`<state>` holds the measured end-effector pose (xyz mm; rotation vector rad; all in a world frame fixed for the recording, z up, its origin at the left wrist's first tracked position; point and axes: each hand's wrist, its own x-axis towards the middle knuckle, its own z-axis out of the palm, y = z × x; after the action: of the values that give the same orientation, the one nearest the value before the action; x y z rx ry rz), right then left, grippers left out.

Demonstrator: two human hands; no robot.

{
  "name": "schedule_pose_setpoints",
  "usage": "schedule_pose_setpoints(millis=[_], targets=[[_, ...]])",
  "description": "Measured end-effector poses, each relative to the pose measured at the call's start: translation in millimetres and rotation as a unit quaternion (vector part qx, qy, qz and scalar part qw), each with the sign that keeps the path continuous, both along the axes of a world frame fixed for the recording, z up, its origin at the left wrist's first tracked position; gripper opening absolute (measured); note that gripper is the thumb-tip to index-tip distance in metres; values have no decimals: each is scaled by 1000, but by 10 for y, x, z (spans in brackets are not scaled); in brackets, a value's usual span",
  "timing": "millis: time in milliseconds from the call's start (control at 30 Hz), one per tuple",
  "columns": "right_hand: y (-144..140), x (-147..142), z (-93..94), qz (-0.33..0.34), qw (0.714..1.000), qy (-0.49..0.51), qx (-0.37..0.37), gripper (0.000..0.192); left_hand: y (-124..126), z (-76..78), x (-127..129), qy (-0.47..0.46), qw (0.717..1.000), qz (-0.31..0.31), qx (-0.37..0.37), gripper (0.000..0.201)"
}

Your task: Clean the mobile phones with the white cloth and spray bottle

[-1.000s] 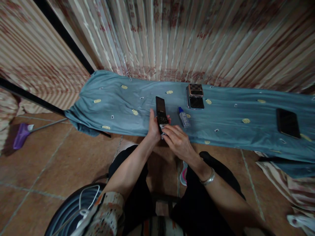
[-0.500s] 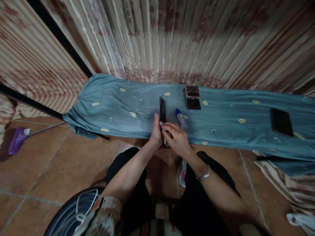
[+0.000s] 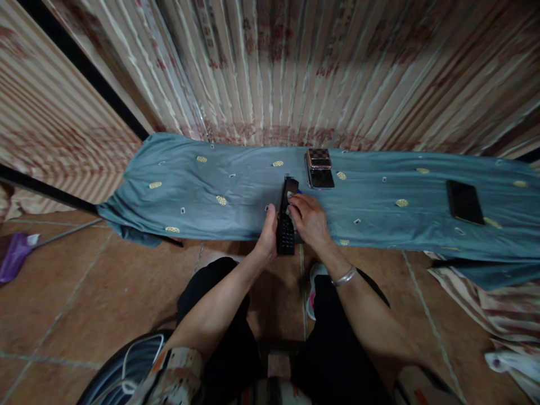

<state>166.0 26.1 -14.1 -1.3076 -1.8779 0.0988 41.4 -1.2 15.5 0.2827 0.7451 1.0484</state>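
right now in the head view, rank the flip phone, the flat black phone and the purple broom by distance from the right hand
From the right hand:
1. Flip phone, just beyond it on the blue cloth.
2. Flat black phone, far right on the cloth.
3. Purple broom, on the floor at the far left edge.

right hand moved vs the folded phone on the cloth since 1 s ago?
Yes. The right hand has shifted up the black handset, closer to the folded phone.

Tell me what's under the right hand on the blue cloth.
The right hand rests on the upper end of the black keypad phone that the left hand holds. A sliver of blue peeks past the fingers; what it belongs to is covered. The cloth lies beneath.
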Motion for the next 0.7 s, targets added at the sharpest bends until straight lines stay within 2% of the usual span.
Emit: schedule_pose_setpoints(millis=[200,300,467,567,700], targets=[[83,131,10,-24,999,-1,27,24,-14,-35,-93,39,994,-98,-7,68],[140,230,27,-45,999,14,26,26,-46,-31,-119,48,990,-130,15,69],[243,434,57,-90,990,110,3,25,-91,-87,-148,52,984,-164,41,66],[299,523,53,-86,967,232,-56,24,-88,-123,-156,57,981,-178,45,66],[327,569,51,-18,909,383,-161,32,-74,-120,-154,59,981,-184,21,64]])
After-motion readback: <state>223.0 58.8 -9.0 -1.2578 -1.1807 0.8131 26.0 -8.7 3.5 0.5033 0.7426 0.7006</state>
